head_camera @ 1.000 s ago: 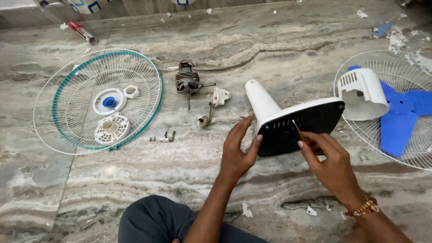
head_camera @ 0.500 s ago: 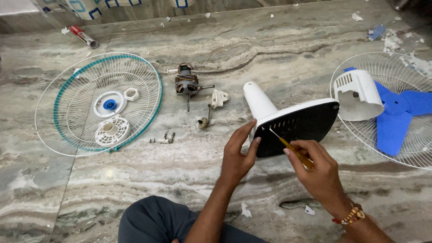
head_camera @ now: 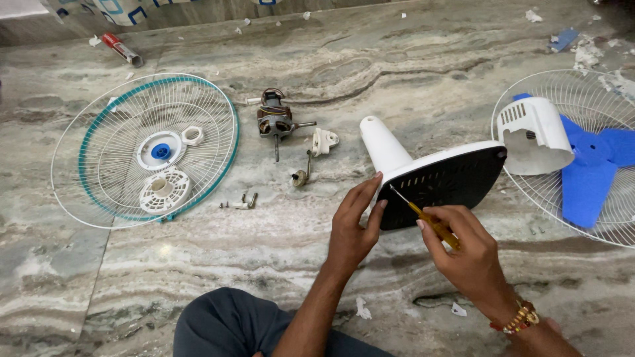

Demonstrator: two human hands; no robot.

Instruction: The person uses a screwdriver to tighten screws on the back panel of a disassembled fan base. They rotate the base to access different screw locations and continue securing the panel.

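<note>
Marble floor (head_camera: 198, 264) with open room at 6 to 8 o'clock. At 9 o'clock, teal-rimmed white wire fan guard (head_camera: 92, 192); toward centre, copper-wound fan motor (head_camera: 274, 122). Tilted white fan base with black vented underside (head_camera: 440, 185) lies right of centre, its neck pointing to 11 o'clock. Left hand (head_camera: 350, 228), fingers spread, steadies the base's left edge. Right hand (head_camera: 463, 254), at 5 o'clock of the base, pinches a yellow-handled screwdriver (head_camera: 430, 221), tip on the underside. At 3 o'clock, blue fan blade (head_camera: 592, 168).
</note>
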